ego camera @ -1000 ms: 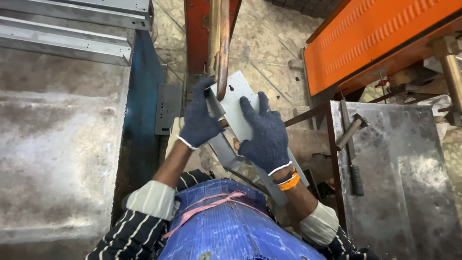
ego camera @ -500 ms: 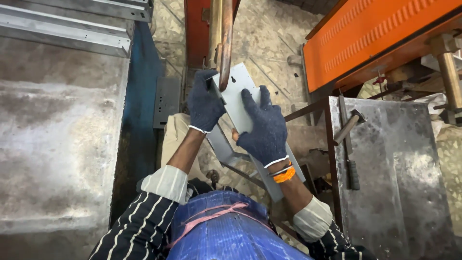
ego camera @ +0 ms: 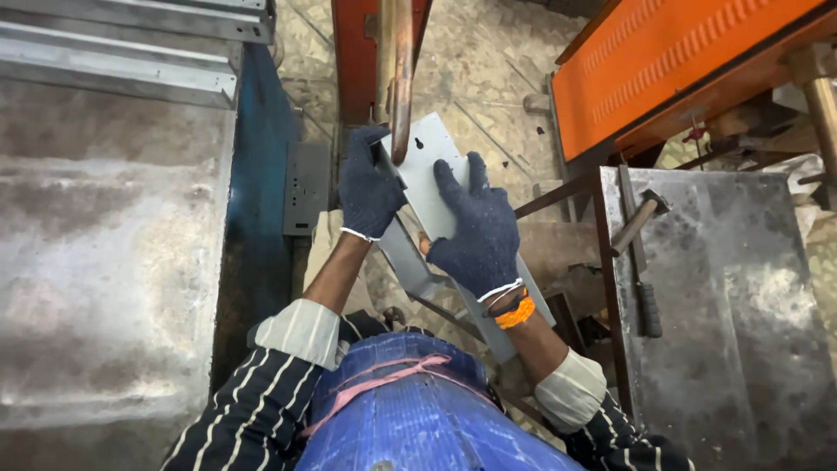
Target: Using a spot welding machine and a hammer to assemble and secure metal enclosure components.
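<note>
Beside steel table [ego camera: 105,262]; both gloved hands grip grey plate [ego camera: 429,170] under copper rod [ego camera: 399,78].

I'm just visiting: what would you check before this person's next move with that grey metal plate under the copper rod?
1. Both hands gloved: left hand, right hand: ok.
2. Both hands on the grey metal plate: ok.
3. Plate's far end under the copper rod tip: ok.
4. Rod actually touching plate: cannot tell.
5. Left fingers well away from rod tip: not ok, close beside it.
6. Hammer lying out of the way on the right-hand metal table: ok.
</note>
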